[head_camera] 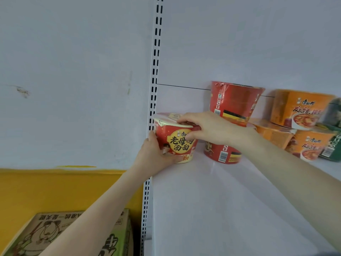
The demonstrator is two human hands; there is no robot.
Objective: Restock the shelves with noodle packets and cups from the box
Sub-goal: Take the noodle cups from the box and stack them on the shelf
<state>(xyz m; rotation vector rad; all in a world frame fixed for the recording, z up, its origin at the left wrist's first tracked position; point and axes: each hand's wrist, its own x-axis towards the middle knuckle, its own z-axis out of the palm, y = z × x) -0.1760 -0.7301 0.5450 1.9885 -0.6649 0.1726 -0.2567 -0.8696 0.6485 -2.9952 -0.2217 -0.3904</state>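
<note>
Left hand [154, 154] curled round the lower side of a red-and-yellow paper noodle cup [175, 145] with a film-sealed lid, thumb up its left wall. Right hand [212, 130] over the top, fingers hooked on the lid rim. Cup held upright at centre frame, in the back left corner of the white metal shelf [221, 209], close against the slotted white upright [155, 80]; unclear whether set down yet. Probably light, thin-walled and easily dented, with slippery wrap: best gripped round the body, not by the lid. On its yellow medallion: 老母鸡汤面. To the right, stacked red cups [234, 102] with barcodes, then orange bowls [302, 109], lettering only partly legible. In the lower left of the frame, a printed cardboard box [42, 231].
</note>
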